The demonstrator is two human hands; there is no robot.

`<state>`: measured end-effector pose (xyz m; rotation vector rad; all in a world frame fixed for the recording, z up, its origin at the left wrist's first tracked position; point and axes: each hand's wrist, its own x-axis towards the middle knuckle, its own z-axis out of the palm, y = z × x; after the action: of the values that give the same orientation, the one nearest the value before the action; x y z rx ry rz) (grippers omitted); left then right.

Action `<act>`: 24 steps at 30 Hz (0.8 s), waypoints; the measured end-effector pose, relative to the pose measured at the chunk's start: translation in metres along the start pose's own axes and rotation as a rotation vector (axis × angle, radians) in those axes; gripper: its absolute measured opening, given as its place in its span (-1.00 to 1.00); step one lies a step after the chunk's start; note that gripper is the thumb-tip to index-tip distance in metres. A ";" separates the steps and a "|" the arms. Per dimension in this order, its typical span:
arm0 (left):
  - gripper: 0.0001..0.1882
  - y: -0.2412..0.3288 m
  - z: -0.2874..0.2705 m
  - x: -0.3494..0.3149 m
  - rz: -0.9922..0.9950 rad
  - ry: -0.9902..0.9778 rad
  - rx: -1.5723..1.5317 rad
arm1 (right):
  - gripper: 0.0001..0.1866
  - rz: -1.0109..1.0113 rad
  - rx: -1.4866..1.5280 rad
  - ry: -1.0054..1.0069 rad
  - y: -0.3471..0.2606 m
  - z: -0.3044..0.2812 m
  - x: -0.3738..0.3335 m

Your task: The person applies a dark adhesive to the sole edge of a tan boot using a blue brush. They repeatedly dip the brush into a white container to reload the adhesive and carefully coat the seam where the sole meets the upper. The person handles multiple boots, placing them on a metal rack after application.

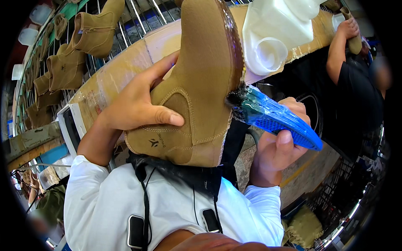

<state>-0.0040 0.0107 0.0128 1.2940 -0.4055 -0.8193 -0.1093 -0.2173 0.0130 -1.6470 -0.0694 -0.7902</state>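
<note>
Boot: a tan boot (205, 75) is held up in front of the person's chest, toe pointing away, beside the cardboard-covered surface (125, 69).
Left hand: the left hand (136, 104) grasps the boot, thumb pressed on its side.
Right hand: the right hand (280, 146) grips a blue brush (289, 121), its dark wet bristles (237, 100) touching the boot's edge.
Edge done: a glossy dark coat runs from near the toe down to the bristles.
Edge left: below them it looks pale and dull, so seemingly uncoated; the far side is hidden.
Rack boots: whether the boots (94, 33) on the rack are coated, I cannot tell.
Writing: a small dark emblem with lettering (154, 143) marks the boot's side.
</note>
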 end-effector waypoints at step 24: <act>-0.09 0.012 -0.003 -0.002 -0.064 0.060 -0.223 | -0.68 -0.155 -0.032 -0.335 -0.011 -0.021 0.022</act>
<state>-0.0003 0.0149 0.0237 1.1250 -0.2187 -0.8518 -0.1073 -0.2413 0.0340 -1.8066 -0.4266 -0.6256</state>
